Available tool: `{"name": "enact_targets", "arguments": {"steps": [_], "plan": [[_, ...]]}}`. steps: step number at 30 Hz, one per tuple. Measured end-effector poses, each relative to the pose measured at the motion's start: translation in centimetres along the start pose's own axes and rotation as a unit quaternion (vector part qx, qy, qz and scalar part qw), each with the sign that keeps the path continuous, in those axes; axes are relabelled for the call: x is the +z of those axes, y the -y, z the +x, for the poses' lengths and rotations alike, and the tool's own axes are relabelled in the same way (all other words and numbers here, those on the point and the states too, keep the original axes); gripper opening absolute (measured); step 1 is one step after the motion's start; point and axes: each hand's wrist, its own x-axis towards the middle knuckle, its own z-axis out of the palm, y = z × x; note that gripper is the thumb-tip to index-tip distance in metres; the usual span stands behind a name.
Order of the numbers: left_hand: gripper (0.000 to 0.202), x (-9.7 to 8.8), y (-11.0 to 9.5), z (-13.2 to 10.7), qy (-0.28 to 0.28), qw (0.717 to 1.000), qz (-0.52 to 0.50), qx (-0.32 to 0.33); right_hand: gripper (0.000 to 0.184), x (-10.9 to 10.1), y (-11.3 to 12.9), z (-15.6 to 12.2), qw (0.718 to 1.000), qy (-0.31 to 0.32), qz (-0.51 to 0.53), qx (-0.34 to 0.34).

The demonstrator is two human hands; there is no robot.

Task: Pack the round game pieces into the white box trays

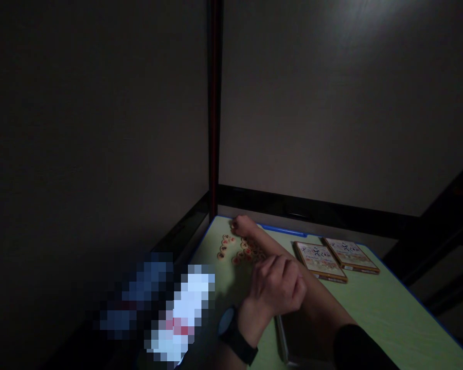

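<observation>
Pieces [248,251], small, round and pale with red or dark marks, lie loose at the far left of the green table [389,303], some bunched together below your right hand [244,225] and a few strung out to its left. That hand reaches out to the far left corner with its fingers bent; you cannot tell from this view whether they grip a piece. Your left hand [278,285], a watch [227,324] on its wrist, is nearer, its fingers folded in to a loose fist; its palm is hidden, so what it may hold cannot be told. It overlaps your right forearm in view, and whether the two touch is unclear. Below it is a dark case [303,341], partly covered by your arm. To the right of your forearm, two flat boxes [320,261] lie side by side, near a blue strip [283,230] at the table's far edge.
</observation>
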Motion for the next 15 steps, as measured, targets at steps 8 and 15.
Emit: {"name": "enact_targets", "arguments": {"steps": [8,15], "plan": [[0.013,0.2,0.7,0.0,0.054,0.992,0.015,-0.111,0.026,-1.0,0.0,-2.3,0.999,-0.043,0.026,-0.007],[0.021,0.4,0.7,0.4,0.173,0.968,-0.016,-0.180,0.030,-2.1,-4.8,-11.3,0.976,-0.163,0.135,-0.057]]}}
